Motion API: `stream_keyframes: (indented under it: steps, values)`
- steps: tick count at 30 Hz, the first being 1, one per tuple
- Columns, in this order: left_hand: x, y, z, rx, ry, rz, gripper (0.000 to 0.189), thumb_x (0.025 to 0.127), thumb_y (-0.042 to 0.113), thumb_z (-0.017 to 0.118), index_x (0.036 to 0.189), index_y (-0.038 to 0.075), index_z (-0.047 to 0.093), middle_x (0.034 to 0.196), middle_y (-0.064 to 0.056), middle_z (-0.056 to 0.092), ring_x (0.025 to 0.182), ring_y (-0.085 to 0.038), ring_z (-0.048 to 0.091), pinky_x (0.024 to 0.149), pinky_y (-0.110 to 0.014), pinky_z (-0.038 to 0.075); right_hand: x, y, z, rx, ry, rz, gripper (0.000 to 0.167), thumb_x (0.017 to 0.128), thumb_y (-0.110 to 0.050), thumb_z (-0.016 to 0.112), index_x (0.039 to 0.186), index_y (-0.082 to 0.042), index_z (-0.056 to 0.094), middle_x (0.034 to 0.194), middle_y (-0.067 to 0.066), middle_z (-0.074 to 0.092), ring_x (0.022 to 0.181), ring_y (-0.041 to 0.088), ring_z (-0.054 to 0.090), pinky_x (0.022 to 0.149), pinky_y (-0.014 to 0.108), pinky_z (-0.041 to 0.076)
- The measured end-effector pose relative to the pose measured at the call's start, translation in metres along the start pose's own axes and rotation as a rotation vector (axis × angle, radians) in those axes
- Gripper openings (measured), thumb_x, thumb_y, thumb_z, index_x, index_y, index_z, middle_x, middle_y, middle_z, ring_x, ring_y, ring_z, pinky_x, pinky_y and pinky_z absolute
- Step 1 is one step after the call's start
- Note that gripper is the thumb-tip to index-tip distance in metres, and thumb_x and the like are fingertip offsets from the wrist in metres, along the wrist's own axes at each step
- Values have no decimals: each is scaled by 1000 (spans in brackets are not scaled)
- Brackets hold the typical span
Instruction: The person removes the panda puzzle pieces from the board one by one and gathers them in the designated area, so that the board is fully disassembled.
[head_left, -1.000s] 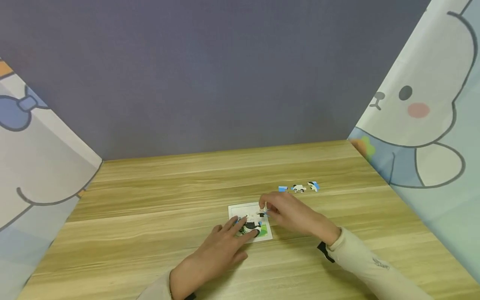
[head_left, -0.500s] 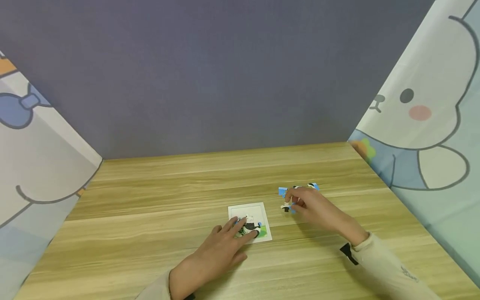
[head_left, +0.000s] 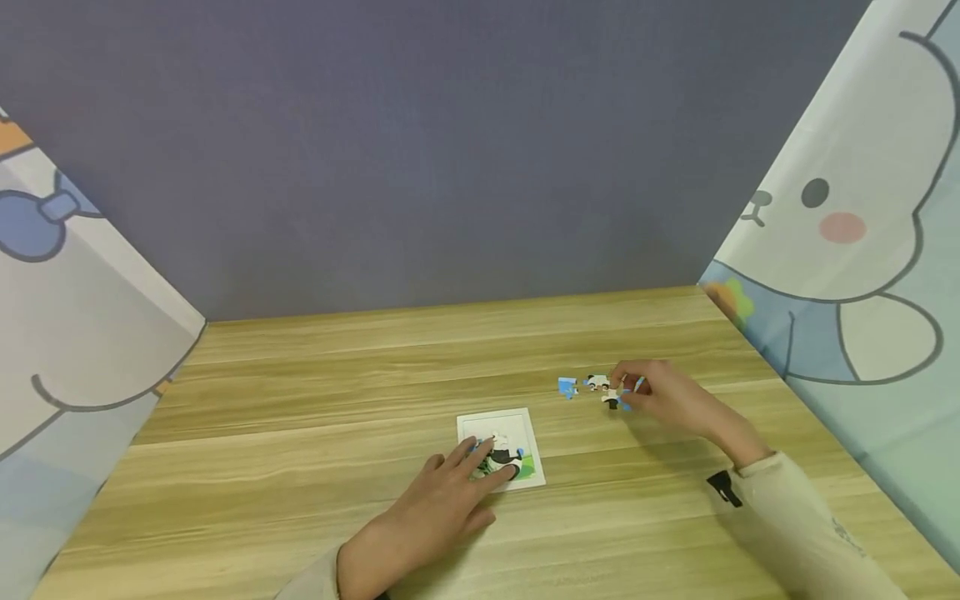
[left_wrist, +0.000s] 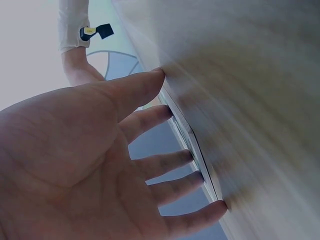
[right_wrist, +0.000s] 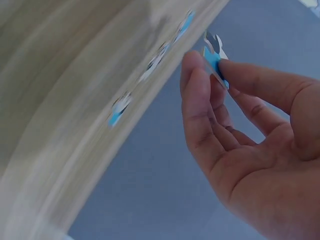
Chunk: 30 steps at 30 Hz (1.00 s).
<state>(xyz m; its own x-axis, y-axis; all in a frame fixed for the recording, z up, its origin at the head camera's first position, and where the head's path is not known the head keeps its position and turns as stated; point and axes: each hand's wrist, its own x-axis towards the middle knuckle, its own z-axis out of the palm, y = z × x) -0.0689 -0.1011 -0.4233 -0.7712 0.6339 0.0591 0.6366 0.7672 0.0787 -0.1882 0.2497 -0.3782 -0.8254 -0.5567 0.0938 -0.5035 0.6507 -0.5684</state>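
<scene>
A white-framed jigsaw puzzle tray (head_left: 491, 414) lies on the table, its lower part filled with black, white and green panda pieces. My left hand (head_left: 435, 510) rests on its lower left with fingers spread, covering some of the picture. The left wrist view has the fingertips (left_wrist: 189, 156) along the tray's edge. Farther right, my right hand (head_left: 675, 404) pinches a blue, white and black puzzle piece (right_wrist: 214, 59) between thumb and fingers, above the table. Beside that hand lie loose puzzle pieces, one mostly blue (head_left: 567, 387) and one white and black (head_left: 597, 382).
Beneath everything is a wood-grain table (head_left: 300, 433). A grey panel (head_left: 450, 167) rises behind it, with cartoon-printed cloths (head_left: 840, 233) at both sides. In the right wrist view, another loose piece (right_wrist: 120, 108) lies on the table.
My right hand has moved right, from the tray toward the loose pieces, carrying the puzzle piece away from the tray. The left hand stays in place on the tray.
</scene>
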Motion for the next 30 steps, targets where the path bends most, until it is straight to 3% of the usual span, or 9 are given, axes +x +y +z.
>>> stream_keyframes:
  steps: [10,17,23,30]
  values:
    - [-1,-1,0,-15,-7,-7,54,99,39,61,150,30,46,155,-14,40,141,-34,41,93,-55,50,1,34,-5,47,-77,85,15,88,7,64,97,-5,67,77,6,64,63,13,59,55,27,50]
    - [-1,-1,-2,-31,22,-20,53,98,36,63,148,33,48,151,-24,39,139,-37,41,96,-54,48,-1,39,-7,-35,-92,7,15,87,5,69,95,-8,64,80,0,64,71,10,58,61,25,47]
    - [-1,0,-5,-63,7,-53,54,98,36,63,149,37,46,148,-33,37,139,-47,37,96,-59,47,-1,39,-11,3,-109,51,18,86,8,67,94,-8,64,80,3,64,71,12,57,60,25,46]
    - [-2,1,-3,-18,26,-45,53,98,37,64,148,37,47,147,-27,41,136,-46,42,93,-56,50,-2,36,-10,-22,-123,48,20,84,10,67,93,-8,65,81,3,65,73,14,59,60,25,47]
